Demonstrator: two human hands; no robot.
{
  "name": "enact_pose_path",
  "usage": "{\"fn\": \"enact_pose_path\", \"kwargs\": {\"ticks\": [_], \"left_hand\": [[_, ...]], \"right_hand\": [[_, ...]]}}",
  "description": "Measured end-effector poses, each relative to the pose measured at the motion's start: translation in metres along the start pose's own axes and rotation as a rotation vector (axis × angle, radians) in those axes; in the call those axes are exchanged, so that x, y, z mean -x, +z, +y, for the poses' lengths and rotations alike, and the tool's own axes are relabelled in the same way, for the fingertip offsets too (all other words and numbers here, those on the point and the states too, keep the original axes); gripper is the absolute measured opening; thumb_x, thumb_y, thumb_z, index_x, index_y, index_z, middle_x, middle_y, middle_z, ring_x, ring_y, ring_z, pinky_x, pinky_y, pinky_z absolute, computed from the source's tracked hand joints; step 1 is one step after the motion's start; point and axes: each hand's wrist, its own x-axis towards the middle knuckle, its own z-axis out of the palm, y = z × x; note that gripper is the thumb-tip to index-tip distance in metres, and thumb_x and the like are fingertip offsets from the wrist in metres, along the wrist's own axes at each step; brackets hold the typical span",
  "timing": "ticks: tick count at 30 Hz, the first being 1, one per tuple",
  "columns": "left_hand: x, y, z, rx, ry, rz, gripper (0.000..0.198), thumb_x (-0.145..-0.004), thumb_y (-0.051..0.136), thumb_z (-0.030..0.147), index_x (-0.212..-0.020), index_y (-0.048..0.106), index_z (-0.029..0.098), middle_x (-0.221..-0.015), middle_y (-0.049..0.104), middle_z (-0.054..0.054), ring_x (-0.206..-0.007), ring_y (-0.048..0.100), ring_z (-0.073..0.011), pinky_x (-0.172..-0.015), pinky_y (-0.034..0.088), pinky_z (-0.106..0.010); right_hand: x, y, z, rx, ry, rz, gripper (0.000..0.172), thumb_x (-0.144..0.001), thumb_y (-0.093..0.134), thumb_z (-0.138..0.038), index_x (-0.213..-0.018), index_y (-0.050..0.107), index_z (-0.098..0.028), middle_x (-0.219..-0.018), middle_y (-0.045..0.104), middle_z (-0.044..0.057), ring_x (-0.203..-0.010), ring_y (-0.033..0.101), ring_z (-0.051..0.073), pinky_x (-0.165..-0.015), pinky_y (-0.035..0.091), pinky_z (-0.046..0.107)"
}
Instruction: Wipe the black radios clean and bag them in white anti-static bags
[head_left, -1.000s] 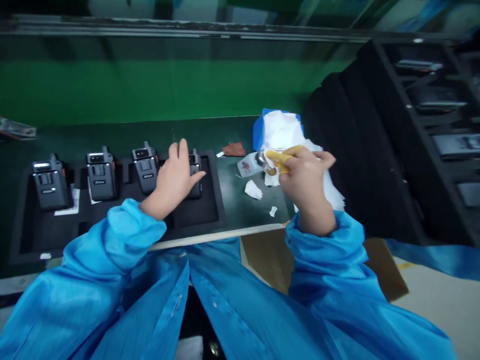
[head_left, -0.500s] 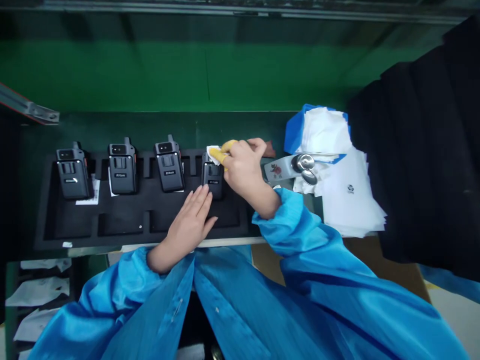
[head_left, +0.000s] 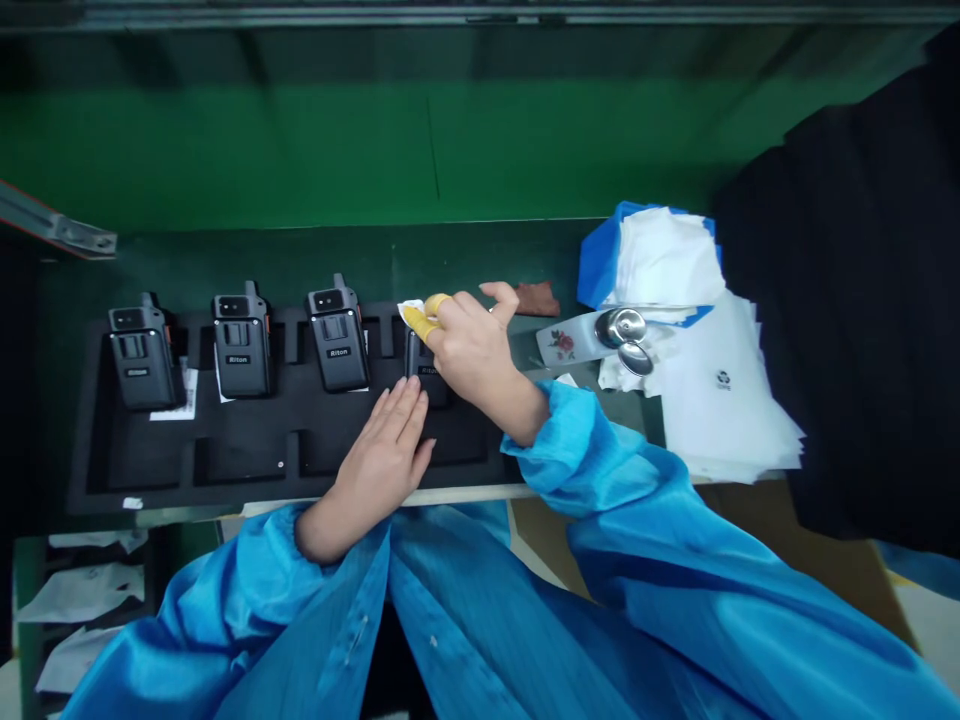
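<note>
Rightmost radio (head_left: 429, 374) lies toward the right end of the tray (head_left: 244, 440). Right hand (head_left: 480, 350): grip clamped on white wipe (head_left: 405, 310) at radio's top. Left hand (head_left: 386, 440): flat, grasping nothing, against radio's lower edge. Judged step: wiping; next move calls for steady bracing.

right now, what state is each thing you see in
left hand: open, at rightmost radio's lower edge
right hand: holding white wipe
rightmost radio: back up, partly hidden by right hand
other three radios: back up, lying in black tray
blue box: open, white sheets sticking out
rose-printed bottle: metal lid looks flipped open
</note>
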Motion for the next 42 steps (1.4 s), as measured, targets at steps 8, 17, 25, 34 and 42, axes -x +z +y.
{"fn": "enact_pose_path", "kwargs": {"ticks": [8, 17, 25, 34, 42], "left_hand": [[0.002, 0.001, 0.000, 0.023, -0.015, -0.023, 0.066, -0.093, 0.047, 0.018, -0.153, 0.019, 0.011, -0.144, 0.050, -0.023, -0.138, 0.044, -0.0303, -0.111, 0.043, -0.050], [0.002, 0.002, 0.000, 0.019, -0.019, -0.010, 0.062, -0.093, 0.047, 0.019, -0.151, 0.026, 0.011, -0.143, 0.051, -0.023, -0.137, 0.044, -0.0308, -0.110, 0.043, -0.051], [0.002, 0.002, 0.001, 0.037, -0.040, -0.053, 0.066, -0.093, 0.047, 0.019, -0.153, 0.019, 0.013, -0.147, 0.047, -0.022, -0.140, 0.041, -0.0306, -0.112, 0.040, -0.052], [0.002, 0.000, 0.002, 0.023, -0.020, -0.060, 0.072, -0.094, 0.047, 0.019, -0.155, 0.011, 0.011, -0.145, 0.049, -0.023, -0.139, 0.042, -0.0312, -0.110, 0.044, -0.050], [0.001, -0.004, 0.003, -0.012, -0.012, -0.069, 0.074, -0.094, 0.048, 0.019, -0.155, 0.007, 0.011, -0.141, 0.053, -0.024, -0.135, 0.047, -0.0327, -0.106, 0.048, -0.051]], "right_hand": [[0.021, 0.003, 0.017, 0.038, 0.132, 0.093, 0.037, -0.091, 0.039, -0.008, -0.070, 0.067, -0.020, -0.085, 0.064, 0.002, -0.084, 0.048, 0.016, -0.094, 0.016, 0.043], [0.011, -0.001, 0.009, -0.007, 0.025, 0.059, 0.031, -0.092, 0.044, -0.013, -0.085, 0.072, -0.025, -0.090, 0.067, 0.002, -0.089, 0.048, 0.017, -0.094, 0.018, 0.045], [0.017, -0.009, 0.022, -0.131, -0.016, -0.021, 0.032, -0.094, 0.044, -0.015, -0.082, 0.070, -0.028, -0.089, 0.066, -0.002, -0.092, 0.049, 0.015, -0.096, 0.021, 0.042], [0.020, -0.002, 0.029, 0.001, 0.170, 0.111, 0.035, -0.095, 0.039, -0.017, -0.077, 0.069, -0.023, -0.085, 0.063, 0.003, -0.084, 0.047, 0.017, -0.091, 0.020, 0.045], [0.002, 0.003, -0.003, 0.037, 0.008, 0.158, 0.035, -0.092, 0.042, -0.010, -0.069, 0.066, -0.022, -0.080, 0.061, 0.001, -0.083, 0.046, 0.015, -0.096, 0.016, 0.042]]}}
